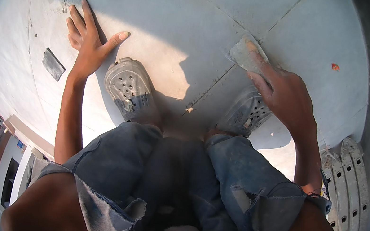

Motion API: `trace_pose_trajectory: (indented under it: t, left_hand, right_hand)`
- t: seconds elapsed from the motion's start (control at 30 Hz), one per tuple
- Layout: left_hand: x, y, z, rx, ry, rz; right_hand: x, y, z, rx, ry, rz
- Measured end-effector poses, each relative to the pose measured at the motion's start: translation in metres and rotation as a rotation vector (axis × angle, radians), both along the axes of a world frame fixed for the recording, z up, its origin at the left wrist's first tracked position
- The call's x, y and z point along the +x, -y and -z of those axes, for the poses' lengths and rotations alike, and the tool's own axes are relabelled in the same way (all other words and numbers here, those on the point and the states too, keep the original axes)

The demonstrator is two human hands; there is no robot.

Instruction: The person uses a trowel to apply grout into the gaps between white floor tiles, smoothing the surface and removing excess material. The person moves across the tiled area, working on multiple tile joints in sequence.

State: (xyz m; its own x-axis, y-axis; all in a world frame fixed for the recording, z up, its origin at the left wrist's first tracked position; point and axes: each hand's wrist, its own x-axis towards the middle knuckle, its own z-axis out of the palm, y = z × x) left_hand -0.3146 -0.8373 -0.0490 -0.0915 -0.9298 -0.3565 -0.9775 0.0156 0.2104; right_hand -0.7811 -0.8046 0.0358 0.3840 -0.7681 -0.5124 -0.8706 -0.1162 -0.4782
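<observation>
My right hand [284, 89] grips a flat, pale grey rectangular piece [243, 53], with the fingers extended along its top. The piece lies against the pale tiled floor [201, 3], beside a dark joint line between tiles. Whether it is a scraper or a pad, I cannot make out. On the other side, my left hand [89, 39] is open and holds nothing, its fingers spread over the floor at the edge of the sunlight. A small grey rectangular slab [53, 64] lies on the floor to the left of that wrist.
My feet, in grey perforated clogs [127, 83], stand between the hands. At the right lie long pale slats with square holes [352, 183]. A small reddish scrap [335, 67] rests on the floor at the right. White framed structures [18, 172] show at the lower left.
</observation>
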Motion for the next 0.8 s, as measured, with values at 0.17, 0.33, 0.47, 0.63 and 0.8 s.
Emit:
trace_pose_trajectory:
  t: [0.17,0.33,0.47,0.63,0.8]
  left_hand:
    - [-0.009,0.002,0.007,-0.009,-0.037,0.007]
    - [-0.003,0.000,0.004,0.007,-0.019,-0.009]
    - [-0.005,0.001,0.000,-0.004,-0.023,-0.013]
    - [-0.012,0.011,0.003,0.001,-0.062,-0.029]
    - [0.006,0.000,-0.004,-0.001,0.022,-0.012]
  right_hand:
    - [-0.004,0.000,0.001,0.037,0.022,0.076]
    - [0.002,0.003,-0.005,-0.016,0.033,0.028]
    - [-0.005,-0.003,-0.012,0.082,-0.083,-0.005]
    - [-0.001,-0.003,-0.004,-0.002,-0.035,0.032]
    - [-0.012,-0.006,0.003,0.173,-0.053,0.027]
